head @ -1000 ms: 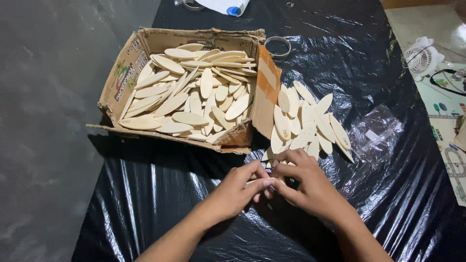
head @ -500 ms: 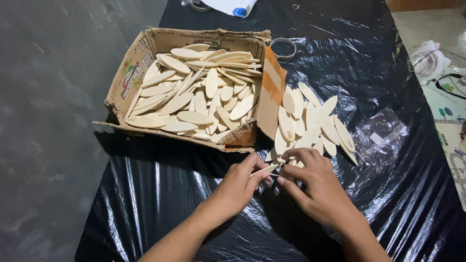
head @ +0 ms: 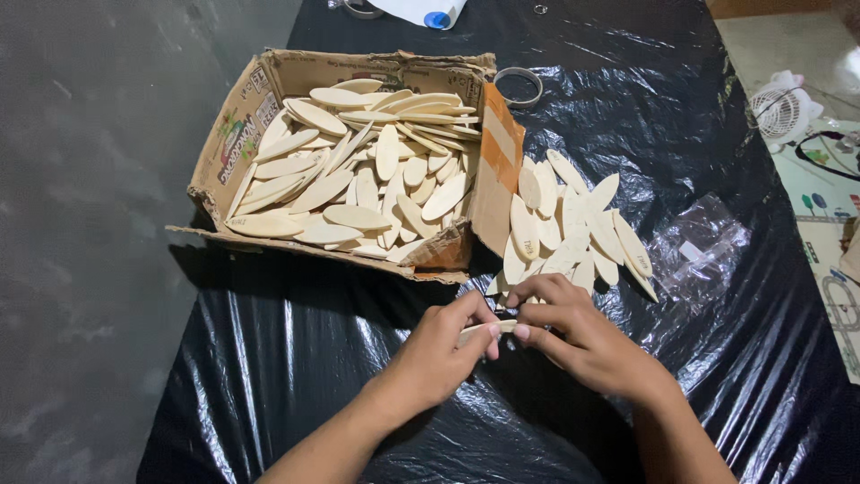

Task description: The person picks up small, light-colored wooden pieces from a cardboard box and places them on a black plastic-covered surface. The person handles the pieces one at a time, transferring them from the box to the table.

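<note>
left hand [head: 439, 350]: one, coming in from 6 o'clock, thumb and fingertips pinched on the left end of the held wooden piece.
right hand [head: 582, 336]: one, coming in from 5 o'clock, fingers curled over and pinching the right end of the same piece.
held wooden piece [head: 484, 329]: one pale flat oval of wood, lying roughly level between the two hands, just below the middle of the view; only a short stretch shows between the fingertips.
state of the grip: both hands clenched on the held wooden piece, neither released.
cardboard box [head: 235, 143]: one, open-topped and worn, at 11 o'clock from the hands; its right flap is folded down and patched with brown tape.
pieces in the box [head: 376, 170]: too many to count exactly, several dozen pale ovals heaped and overlapping, some long and some short.
loose pile [head: 573, 224]: roughly fifteen ovals fanned out on the plastic at 1 o'clock from the hands, just beside the box flap; its near edge is touching or nearly touching the right hand's knuckles, i cannot tell which.
black plastic sheet [head: 313, 358]: one, shiny and wrinkled, covering the counter under everything.
clear plastic bag [head: 703, 251]: one, crumpled, at 2 o'clock from the hands, well apart from them.
tape ring [head: 519, 85]: one, at 12 o'clock, just past the box's far right corner.
small white fan [head: 781, 108]: one, at 2 o'clock near the right edge, off the black sheet.
</note>
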